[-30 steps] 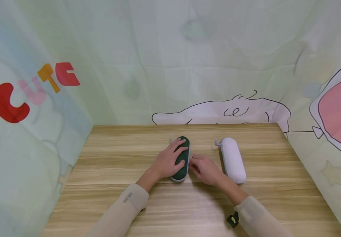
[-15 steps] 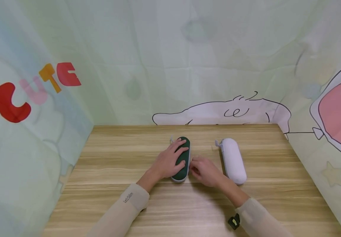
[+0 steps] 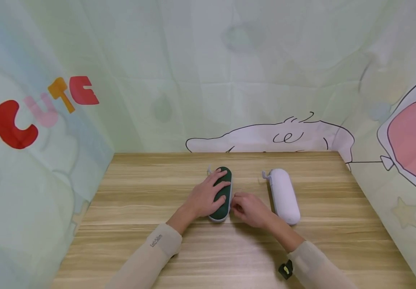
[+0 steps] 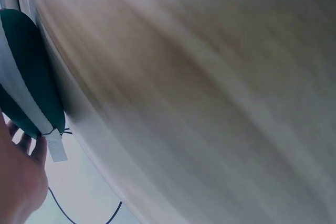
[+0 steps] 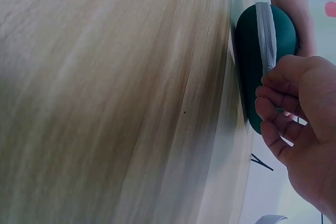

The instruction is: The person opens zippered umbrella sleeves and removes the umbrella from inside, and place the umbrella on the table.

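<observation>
A dark green zippered glasses case (image 3: 222, 192) lies lengthwise on the wooden table. My left hand (image 3: 203, 197) rests across its top with fingers spread, pressing on it. In the left wrist view, fingers of that hand (image 4: 21, 177) touch the case's far end, near a small light loop (image 4: 56, 148). At the case's right side, my right hand (image 3: 252, 209) has thumb and forefinger pinched together. The right wrist view shows that pinch on the grey zipper (image 5: 266, 35), partway along the side; the zipper pull itself is covered by the fingers.
A white case (image 3: 285, 196) of the same shape lies to the right, close to my right hand, with a loop (image 3: 265, 174) at its far end. Printed cloth walls (image 3: 208, 80) enclose the table (image 3: 150, 180) at the back and both sides.
The right hand has shifted very slightly toward me along the side of the green case. The left hand and both cases stay in place.
</observation>
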Demonstrator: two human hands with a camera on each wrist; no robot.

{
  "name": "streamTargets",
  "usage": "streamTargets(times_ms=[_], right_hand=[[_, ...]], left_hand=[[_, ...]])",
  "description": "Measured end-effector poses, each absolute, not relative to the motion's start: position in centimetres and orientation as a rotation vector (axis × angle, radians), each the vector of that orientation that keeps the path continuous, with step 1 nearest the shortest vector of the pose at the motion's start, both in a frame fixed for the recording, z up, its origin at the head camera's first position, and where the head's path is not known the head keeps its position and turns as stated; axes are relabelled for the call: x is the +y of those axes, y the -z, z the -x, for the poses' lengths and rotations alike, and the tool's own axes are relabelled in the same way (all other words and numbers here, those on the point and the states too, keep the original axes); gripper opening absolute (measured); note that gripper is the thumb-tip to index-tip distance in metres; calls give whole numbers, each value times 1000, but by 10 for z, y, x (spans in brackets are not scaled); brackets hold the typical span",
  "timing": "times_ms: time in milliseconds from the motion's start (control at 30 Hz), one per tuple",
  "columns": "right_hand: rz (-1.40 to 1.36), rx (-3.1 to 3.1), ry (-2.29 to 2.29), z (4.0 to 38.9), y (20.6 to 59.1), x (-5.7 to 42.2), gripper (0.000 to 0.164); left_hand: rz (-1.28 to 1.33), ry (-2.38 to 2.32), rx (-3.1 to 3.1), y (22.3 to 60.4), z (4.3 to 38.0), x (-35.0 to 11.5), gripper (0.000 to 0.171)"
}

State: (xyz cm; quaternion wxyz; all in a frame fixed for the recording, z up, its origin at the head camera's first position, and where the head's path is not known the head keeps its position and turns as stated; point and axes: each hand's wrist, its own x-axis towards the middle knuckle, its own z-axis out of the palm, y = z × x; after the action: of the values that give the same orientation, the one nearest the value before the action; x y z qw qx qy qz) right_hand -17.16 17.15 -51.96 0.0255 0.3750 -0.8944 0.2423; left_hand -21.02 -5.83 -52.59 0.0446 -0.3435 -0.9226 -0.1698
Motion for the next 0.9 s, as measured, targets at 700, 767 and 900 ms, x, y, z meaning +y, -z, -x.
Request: streamTargets(times_ms=[700, 767, 900], right_hand=[[-1222, -2778, -627, 193, 510, 172, 7], [-1221, -2774, -616, 194, 510, 172, 7], [-1211, -2764, -602, 192, 511, 173, 6]], left_hand=[[1225, 405, -2685, 515, 217, -65, 41], [1220, 394, -2695, 515, 218, -66, 42], [1211, 371, -2711, 517, 218, -67, 45]])
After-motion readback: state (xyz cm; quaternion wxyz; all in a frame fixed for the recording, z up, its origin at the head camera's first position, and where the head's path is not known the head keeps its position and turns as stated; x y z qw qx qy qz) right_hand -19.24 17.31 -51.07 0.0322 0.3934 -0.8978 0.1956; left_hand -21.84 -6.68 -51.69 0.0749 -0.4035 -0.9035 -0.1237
